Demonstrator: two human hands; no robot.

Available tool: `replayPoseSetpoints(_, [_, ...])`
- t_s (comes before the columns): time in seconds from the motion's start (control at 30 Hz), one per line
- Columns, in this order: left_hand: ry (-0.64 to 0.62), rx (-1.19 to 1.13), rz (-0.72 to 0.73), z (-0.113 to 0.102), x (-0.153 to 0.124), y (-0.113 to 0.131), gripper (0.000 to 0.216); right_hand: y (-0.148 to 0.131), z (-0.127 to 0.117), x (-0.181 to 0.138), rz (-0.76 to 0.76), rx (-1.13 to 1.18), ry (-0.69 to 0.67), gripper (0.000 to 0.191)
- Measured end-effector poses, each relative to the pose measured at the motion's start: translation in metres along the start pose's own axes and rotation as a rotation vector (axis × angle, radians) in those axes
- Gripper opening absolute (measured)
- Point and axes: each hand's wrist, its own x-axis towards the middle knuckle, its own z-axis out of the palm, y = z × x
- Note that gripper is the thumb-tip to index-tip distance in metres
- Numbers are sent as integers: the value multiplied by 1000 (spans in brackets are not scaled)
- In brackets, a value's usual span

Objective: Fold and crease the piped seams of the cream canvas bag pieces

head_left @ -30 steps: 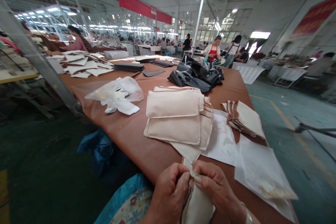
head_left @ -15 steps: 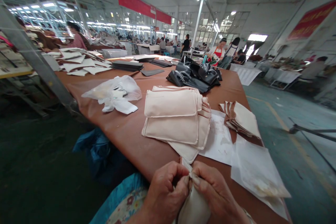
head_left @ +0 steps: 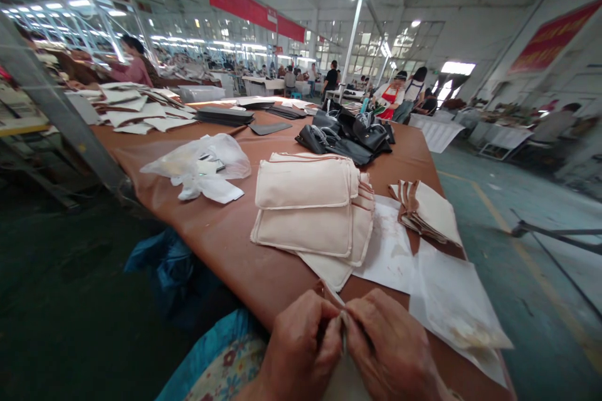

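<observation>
Close to my body, at the bottom of the view, both hands pinch the edge of a cream leather piece with a brown strip showing at its far end. My left hand grips it from the left, thumb and forefinger closed. On the other side my right hand pinches the same edge, fingertips almost touching those of the left. Much of the piece is hidden under the hands. Just beyond them lies a stack of cream stitched panels with brown edges.
On the brown-covered table lie a plastic bag, black bags, folded cream pieces, white paper and a clear bag. White pieces and black panels are piled farther back. A metal post stands left. Several people work beyond.
The cream piece has dropped lower between my hands, and more brown shows at its far end. My right hand is turned further over it. The whole view has shifted slightly.
</observation>
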Motion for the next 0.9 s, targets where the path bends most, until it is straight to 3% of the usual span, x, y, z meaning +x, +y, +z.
replayPoseSetpoints(0.13, [63, 54, 91, 3, -1, -1, 12, -6, -5, 3, -12, -65, 66, 8])
replayPoseSetpoints(0.33, [136, 117, 257, 6, -3, -1, 13, -9, -2, 2, 34, 74, 153, 14])
replayPoseSetpoints(0.53, [79, 147, 377, 3, -4, 4, 16, -12, -6, 3, 4, 39, 189, 16])
replayPoseSetpoints(0.73, [52, 133, 375, 7, -8, 2, 15, -8, -9, 6, 195, 272, 4, 20])
replayPoseSetpoints(0.9, [95, 47, 232, 10, -8, 3, 14, -4, -5, 3, 373, 446, -24, 16])
